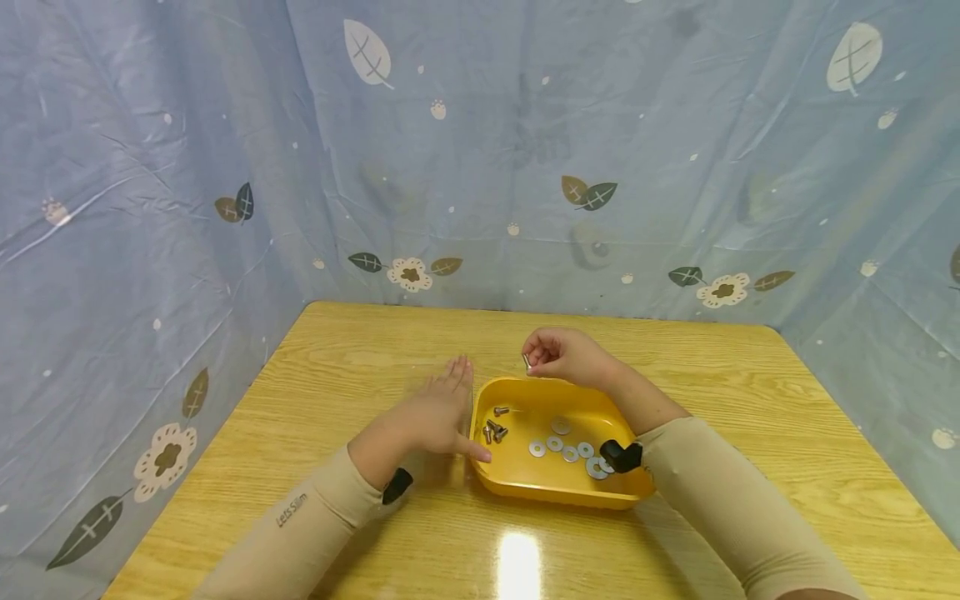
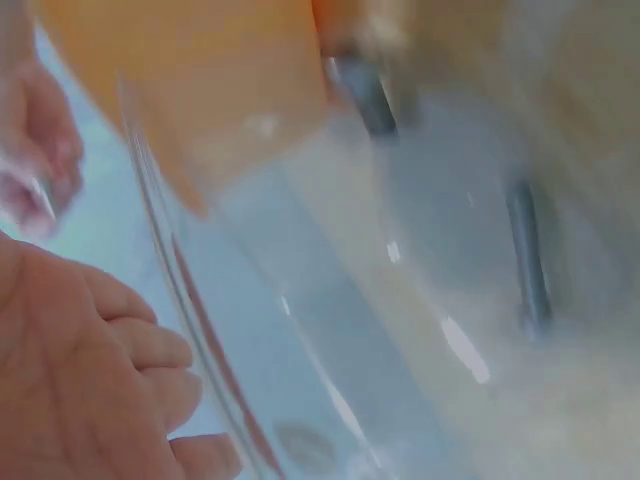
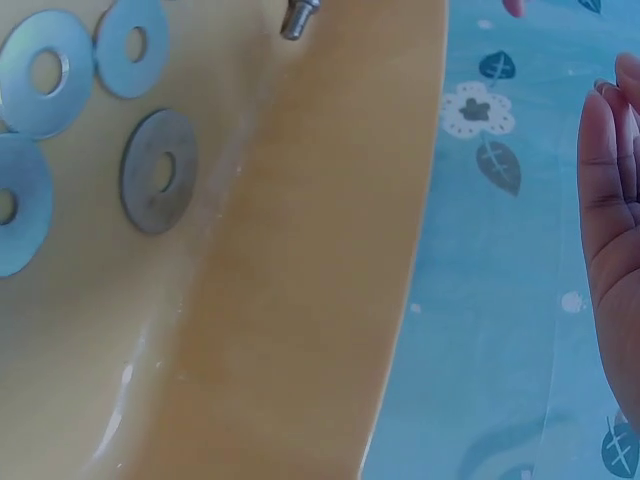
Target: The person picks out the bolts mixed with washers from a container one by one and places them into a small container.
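Observation:
My right hand [image 1: 570, 357] is above the far edge of a yellow tray [image 1: 555, 493] and pinches a small silver bolt [image 1: 527, 362] between thumb and fingers. My left hand [image 1: 438, 417] lies at the tray's left end, fingers straight, thumb over the rim. Inside the tray, several short metal bolts [image 1: 501, 411] are at the left and several flat washers [image 1: 537, 448] lie in the middle and right. A see-through wall with a thin rim [image 2: 165, 250] stands beside my left fingers in the left wrist view; a blurred dark bolt [image 2: 528, 255] shows beyond it.
Around the tray is a wood-grain table [image 1: 352, 333]. A blue patterned cloth [image 1: 487, 125] hangs behind it and along both sides. Each wrist carries a black camera piece [image 1: 621, 456].

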A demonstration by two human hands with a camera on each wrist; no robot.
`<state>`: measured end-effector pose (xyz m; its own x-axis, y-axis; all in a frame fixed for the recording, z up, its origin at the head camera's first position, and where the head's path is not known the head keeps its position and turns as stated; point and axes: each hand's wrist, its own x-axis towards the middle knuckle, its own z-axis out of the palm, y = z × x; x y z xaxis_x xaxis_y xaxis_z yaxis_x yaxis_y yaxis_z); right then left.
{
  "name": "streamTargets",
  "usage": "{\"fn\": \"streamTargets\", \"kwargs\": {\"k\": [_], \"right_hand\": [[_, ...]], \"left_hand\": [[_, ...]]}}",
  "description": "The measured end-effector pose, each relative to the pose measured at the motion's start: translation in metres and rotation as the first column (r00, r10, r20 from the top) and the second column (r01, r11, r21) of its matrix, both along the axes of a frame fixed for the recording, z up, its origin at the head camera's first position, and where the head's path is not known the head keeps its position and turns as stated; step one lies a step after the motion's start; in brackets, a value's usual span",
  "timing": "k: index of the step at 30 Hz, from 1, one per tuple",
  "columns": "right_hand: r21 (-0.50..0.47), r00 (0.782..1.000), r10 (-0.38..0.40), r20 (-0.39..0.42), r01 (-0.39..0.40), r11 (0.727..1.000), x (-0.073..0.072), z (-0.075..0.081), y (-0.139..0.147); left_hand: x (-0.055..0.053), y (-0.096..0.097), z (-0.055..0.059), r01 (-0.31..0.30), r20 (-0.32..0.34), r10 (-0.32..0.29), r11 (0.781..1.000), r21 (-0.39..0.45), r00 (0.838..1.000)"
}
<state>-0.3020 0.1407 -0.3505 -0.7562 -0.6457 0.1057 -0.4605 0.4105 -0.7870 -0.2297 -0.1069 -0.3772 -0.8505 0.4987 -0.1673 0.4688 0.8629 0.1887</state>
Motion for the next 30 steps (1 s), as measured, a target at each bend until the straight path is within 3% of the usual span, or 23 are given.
{"fn": "streamTargets", "kwargs": {"k": [5, 12, 22, 30], "right_hand": [[-0.001, 1.000, 0.005, -0.013, -0.005, 1.000, 0.000, 0.003, -0.003], [-0.001, 1.000, 0.012, 0.002, -0.012, 1.000, -0.001, 0.004, -0.006], [0.005, 1.000, 0.013, 0.010, -0.013, 1.000, -0.001, 0.006, -0.008], [0.002, 1.000, 0.025, -0.002, -0.025, 1.000, -0.002, 0.006, -0.008]], "left_hand": [[-0.010, -0.025, -0.002, -0.102, 0.005, 0.102, 0.995, 0.012, 0.995], [-0.012, -0.048, -0.006, -0.237, 0.047, 0.236, 0.971, 0.024, 0.971], [-0.008, -0.060, -0.020, -0.250, 0.048, 0.252, 0.967, -0.036, 0.967], [-0.007, -0.061, -0.023, -0.260, 0.057, 0.261, 0.965, -0.011, 0.964]]}}
